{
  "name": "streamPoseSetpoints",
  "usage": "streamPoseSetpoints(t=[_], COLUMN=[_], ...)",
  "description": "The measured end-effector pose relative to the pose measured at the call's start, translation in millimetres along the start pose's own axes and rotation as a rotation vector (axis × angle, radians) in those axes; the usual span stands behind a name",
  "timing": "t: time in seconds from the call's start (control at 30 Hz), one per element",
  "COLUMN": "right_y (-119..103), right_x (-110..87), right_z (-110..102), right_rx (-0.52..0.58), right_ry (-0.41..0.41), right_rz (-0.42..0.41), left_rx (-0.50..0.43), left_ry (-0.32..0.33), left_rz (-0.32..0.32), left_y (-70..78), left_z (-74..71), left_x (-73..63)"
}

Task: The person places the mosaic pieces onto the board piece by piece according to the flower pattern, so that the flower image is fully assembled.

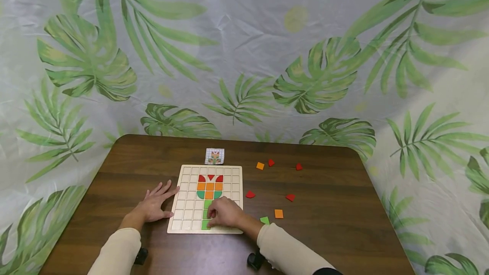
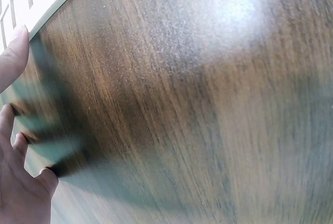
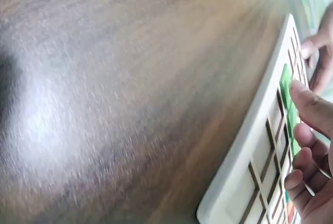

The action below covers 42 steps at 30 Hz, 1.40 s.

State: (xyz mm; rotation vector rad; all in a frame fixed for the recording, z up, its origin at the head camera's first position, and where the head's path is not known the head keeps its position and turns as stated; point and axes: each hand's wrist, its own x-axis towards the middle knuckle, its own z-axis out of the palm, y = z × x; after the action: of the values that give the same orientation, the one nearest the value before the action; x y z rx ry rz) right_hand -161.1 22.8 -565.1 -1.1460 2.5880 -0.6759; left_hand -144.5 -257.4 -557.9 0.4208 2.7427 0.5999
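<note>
A pale gridded board (image 1: pixel 186 214) carries a flower-like pattern of flat pieces: red shapes (image 1: pixel 211 177) on top, orange squares (image 1: pixel 209 186) and green rounded pieces (image 1: pixel 218 194) below. Light green squares (image 1: pixel 205 225) form a column down to the board's bottom row. Over that column is my right hand (image 1: pixel 226 212), its thumb touching a green square in the right wrist view and its other fingers loosely bent. My left hand (image 1: pixel 154 204) lies with fingers spread at the board's left edge; its thumb (image 2: pixel 18 52) meets the rim in the left wrist view.
Behind the board lies a small pattern card (image 1: pixel 214 156). To the right, loose red pieces (image 1: pixel 250 194), orange squares (image 1: pixel 279 214) and a green piece (image 1: pixel 265 220) are scattered on the dark wooden table (image 1: pixel 328 190). A leaf-printed cloth (image 1: pixel 244 54) hangs behind.
</note>
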Motion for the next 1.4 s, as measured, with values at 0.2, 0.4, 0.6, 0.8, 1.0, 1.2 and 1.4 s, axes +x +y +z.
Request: streamPoseSetpoints(t=[0.2,0.4,0.6,0.8,1.0,1.2,1.4], right_y=[19,50,81,103,113,117,119], right_x=[-7.8,-19.7,-30.3,-39.7,-45.2,-46.2,-47.0], right_z=[-15,-34,-47,-51,-50,-51,-51], right_rx=[0.106,0.194,0.198,0.231,0.265,0.276,0.272], right_ry=[0.052,0.144,0.222,0.209,0.172,0.16,0.166], right_rz=[0.061,0.114,0.153,0.202,0.241,0.235,0.227], left_rx=[-0.003,0.002,0.002,-0.003,-0.001,-0.003,0.001], left_ry=[0.001,0.0,0.001,0.003,-0.004,0.006,0.01], left_rz=[0.002,0.0,-0.003,-0.007,-0.016,0.001,0.006], left_y=[-0.3,-1.3,-1.2,-1.1,-1.4,-0.6,1.7], left_z=[0.0,-1.4,-2.6,-2.4,-0.7,0.3,-0.8], left_x=[0.2,-0.7,-2.1,-3.3,-2.4,-2.1,-1.1])
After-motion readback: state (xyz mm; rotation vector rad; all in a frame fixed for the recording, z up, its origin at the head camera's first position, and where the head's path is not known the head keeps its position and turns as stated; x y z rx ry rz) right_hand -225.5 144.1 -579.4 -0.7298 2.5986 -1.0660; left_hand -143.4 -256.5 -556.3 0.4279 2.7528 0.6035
